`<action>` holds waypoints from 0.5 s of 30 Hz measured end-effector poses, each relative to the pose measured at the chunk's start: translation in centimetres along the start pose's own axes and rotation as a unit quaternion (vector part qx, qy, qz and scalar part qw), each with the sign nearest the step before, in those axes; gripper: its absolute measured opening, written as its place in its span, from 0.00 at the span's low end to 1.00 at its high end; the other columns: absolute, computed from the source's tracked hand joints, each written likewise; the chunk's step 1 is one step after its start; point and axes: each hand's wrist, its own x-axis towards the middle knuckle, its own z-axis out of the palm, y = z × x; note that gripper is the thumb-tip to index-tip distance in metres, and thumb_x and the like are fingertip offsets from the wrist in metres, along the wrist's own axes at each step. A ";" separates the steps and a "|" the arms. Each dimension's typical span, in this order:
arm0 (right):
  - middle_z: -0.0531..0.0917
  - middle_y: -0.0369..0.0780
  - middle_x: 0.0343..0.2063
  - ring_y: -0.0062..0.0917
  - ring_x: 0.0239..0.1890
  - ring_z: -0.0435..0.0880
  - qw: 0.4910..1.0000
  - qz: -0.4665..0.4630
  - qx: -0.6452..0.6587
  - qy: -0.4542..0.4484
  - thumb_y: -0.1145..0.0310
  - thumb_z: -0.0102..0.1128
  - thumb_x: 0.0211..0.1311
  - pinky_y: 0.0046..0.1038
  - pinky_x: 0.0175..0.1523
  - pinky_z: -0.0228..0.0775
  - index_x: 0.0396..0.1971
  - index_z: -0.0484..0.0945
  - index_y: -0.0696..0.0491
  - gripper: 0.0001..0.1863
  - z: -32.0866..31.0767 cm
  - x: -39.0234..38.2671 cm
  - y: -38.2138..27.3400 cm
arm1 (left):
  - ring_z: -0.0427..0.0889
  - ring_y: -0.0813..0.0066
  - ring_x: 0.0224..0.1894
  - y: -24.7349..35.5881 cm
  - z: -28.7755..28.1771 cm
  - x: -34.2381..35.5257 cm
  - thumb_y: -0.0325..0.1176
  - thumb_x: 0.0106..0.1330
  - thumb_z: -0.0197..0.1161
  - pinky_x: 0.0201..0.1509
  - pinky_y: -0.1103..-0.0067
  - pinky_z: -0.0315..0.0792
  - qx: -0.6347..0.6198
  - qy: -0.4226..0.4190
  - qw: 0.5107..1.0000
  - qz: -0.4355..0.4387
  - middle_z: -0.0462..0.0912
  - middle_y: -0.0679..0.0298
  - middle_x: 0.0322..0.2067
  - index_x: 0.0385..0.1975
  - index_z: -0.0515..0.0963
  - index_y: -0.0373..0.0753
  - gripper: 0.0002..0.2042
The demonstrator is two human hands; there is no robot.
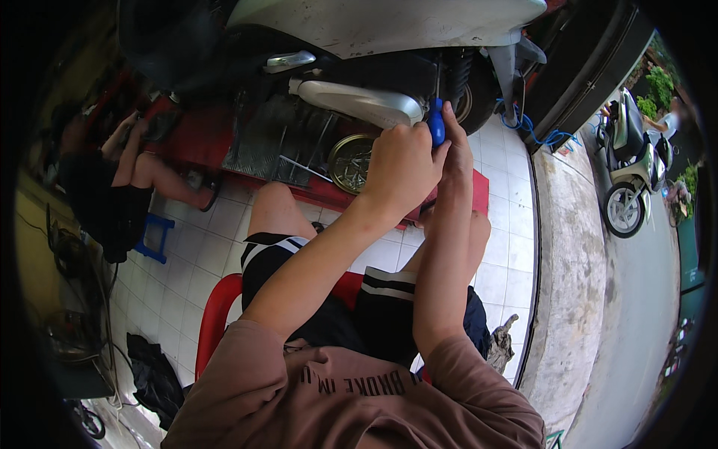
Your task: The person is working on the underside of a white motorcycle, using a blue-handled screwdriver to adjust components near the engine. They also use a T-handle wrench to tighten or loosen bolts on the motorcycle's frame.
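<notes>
A screwdriver with a blue handle stands nearly upright in the picture, its thin shaft running up to the rear side of a scooter. My left hand is closed in a fist at the handle, with the thumb by its lower end. From the other side my right hand closes against the handle, one finger lying along it. Part of each grip is hidden. Just beyond my hands are the scooter's silver engine cover and a dark shock absorber spring. Where the shaft's tip meets the scooter is too dark to tell.
A round gold-rimmed tray of small metal parts sits on the red lift platform. Another person works at far left near a blue stool. A blue hose lies at right; a scooter stands outside.
</notes>
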 end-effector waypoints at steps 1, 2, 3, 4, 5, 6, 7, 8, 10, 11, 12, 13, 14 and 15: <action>0.76 0.32 0.15 0.16 0.16 0.74 1.000 -0.008 0.010 0.012 0.59 0.61 0.63 0.20 0.21 0.68 0.24 0.75 0.54 0.15 0.3 0.2 -0.1 | 0.81 0.52 0.20 -0.1 0.1 0.2 0.33 0.57 0.64 0.28 0.67 0.75 -0.002 0.008 1.000 0.003 0.78 0.49 0.15 0.23 0.77 0.29 0.11; 0.76 0.33 0.16 0.17 0.17 0.75 1.000 0.002 0.008 0.006 0.62 0.61 0.63 0.19 0.22 0.68 0.25 0.76 0.55 0.12 0.8 0.0 -0.1 | 0.81 0.51 0.21 -0.2 0.0 -0.1 0.32 0.58 0.64 0.28 0.66 0.75 -0.001 0.016 1.000 -0.003 0.78 0.49 0.16 0.23 0.77 0.28 0.11; 0.77 0.33 0.16 0.17 0.17 0.75 1.000 0.014 0.001 0.008 0.63 0.60 0.62 0.19 0.23 0.69 0.26 0.75 0.55 0.11 0.2 0.3 -0.1 | 0.83 0.50 0.27 0.1 -0.4 -0.2 0.34 0.60 0.62 0.32 0.65 0.77 -0.008 -0.033 0.999 -0.025 0.80 0.46 0.21 0.26 0.76 0.25 0.14; 0.77 0.33 0.17 0.17 0.18 0.75 1.000 0.027 -0.007 0.010 0.65 0.60 0.62 0.19 0.23 0.69 0.27 0.75 0.55 0.10 -0.4 0.4 -0.2 | 0.82 0.50 0.26 0.0 0.0 -0.8 0.33 0.60 0.62 0.32 0.65 0.77 -0.008 -0.037 0.999 -0.032 0.80 0.47 0.20 0.28 0.76 0.25 0.13; 0.77 0.33 0.17 0.17 0.18 0.75 0.999 0.035 -0.023 0.017 0.65 0.60 0.60 0.19 0.24 0.69 0.28 0.75 0.55 0.09 -0.5 0.3 -0.2 | 0.82 0.50 0.25 -0.4 0.3 -1.2 0.32 0.59 0.62 0.31 0.65 0.76 -0.003 -0.035 0.999 -0.038 0.80 0.47 0.20 0.30 0.77 0.25 0.12; 0.77 0.34 0.18 0.18 0.19 0.75 0.998 0.034 -0.050 0.027 0.65 0.60 0.58 0.20 0.26 0.70 0.29 0.75 0.55 0.09 -0.6 0.2 -0.1 | 0.81 0.50 0.24 -0.8 0.7 -1.6 0.31 0.59 0.63 0.31 0.66 0.76 0.002 -0.034 0.998 -0.044 0.80 0.48 0.19 0.32 0.77 0.25 0.12; 0.76 0.34 0.18 0.18 0.20 0.75 0.996 0.040 -0.074 0.043 0.65 0.60 0.58 0.20 0.28 0.69 0.29 0.75 0.56 0.09 -0.7 0.2 -0.1 | 0.82 0.50 0.25 -1.2 0.9 -2.2 0.30 0.59 0.62 0.31 0.66 0.76 0.048 -0.040 0.998 -0.014 0.81 0.49 0.22 0.38 0.75 0.24 0.13; 0.76 0.34 0.19 0.19 0.22 0.75 0.991 0.044 -0.122 0.034 0.65 0.60 0.56 0.21 0.30 0.69 0.29 0.76 0.56 0.10 -1.1 0.1 -0.1 | 0.83 0.52 0.27 -1.7 1.2 -3.1 0.29 0.59 0.61 0.32 0.66 0.76 0.088 -0.020 0.996 0.020 0.81 0.48 0.23 0.41 0.74 0.23 0.15; 0.78 0.36 0.22 0.20 0.24 0.76 0.960 0.054 -0.272 0.037 0.63 0.60 0.54 0.22 0.33 0.68 0.32 0.77 0.59 0.13 -1.6 -0.5 -0.4 | 0.83 0.54 0.28 -2.5 1.2 -4.7 0.30 0.58 0.63 0.33 0.67 0.77 0.052 -0.057 0.997 -0.011 0.81 0.49 0.24 0.41 0.76 0.26 0.15; 0.79 0.38 0.24 0.21 0.25 0.76 0.926 0.064 -0.370 0.044 0.63 0.61 0.53 0.24 0.34 0.68 0.33 0.77 0.61 0.16 -1.2 -1.1 -0.6 | 0.83 0.56 0.28 -3.6 1.0 -5.6 0.31 0.57 0.64 0.34 0.68 0.77 0.011 -0.090 0.996 -0.019 0.82 0.50 0.24 0.40 0.77 0.28 0.15; 0.80 0.39 0.25 0.22 0.26 0.77 0.875 0.093 -0.476 0.003 0.62 0.60 0.53 0.25 0.35 0.69 0.35 0.78 0.63 0.18 -2.7 -0.8 -1.1 | 0.84 0.57 0.29 -5.3 1.3 -6.9 0.31 0.56 0.65 0.34 0.68 0.77 -0.034 -0.126 0.991 -0.023 0.82 0.50 0.24 0.39 0.78 0.29 0.14; 0.83 0.42 0.27 0.27 0.29 0.80 0.800 0.107 -0.590 0.015 0.59 0.59 0.53 0.29 0.40 0.71 0.38 0.79 0.63 0.21 -4.2 -0.8 -0.4 | 0.84 0.58 0.29 -7.2 1.6 -8.3 0.31 0.56 0.65 0.35 0.69 0.77 -0.081 -0.161 0.983 -0.027 0.82 0.51 0.25 0.39 0.79 0.31 0.14; 0.83 0.42 0.28 0.28 0.30 0.81 0.741 0.164 -0.651 -0.011 0.59 0.59 0.53 0.29 0.41 0.72 0.38 0.80 0.62 0.21 -4.6 -0.7 -0.2 | 0.85 0.60 0.31 -9.3 1.8 -9.7 0.32 0.54 0.67 0.37 0.71 0.77 -0.102 -0.187 0.973 -0.084 0.83 0.53 0.27 0.35 0.81 0.33 0.12; 0.83 0.43 0.29 0.29 0.31 0.82 0.672 0.220 -0.706 -0.038 0.58 0.59 0.53 0.30 0.41 0.72 0.38 0.80 0.61 0.21 -4.5 -0.7 -0.1 | 0.85 0.60 0.32 -12.7 2.7 -11.2 0.32 0.55 0.66 0.38 0.72 0.77 -0.092 -0.217 0.965 -0.112 0.84 0.52 0.29 0.34 0.81 0.31 0.11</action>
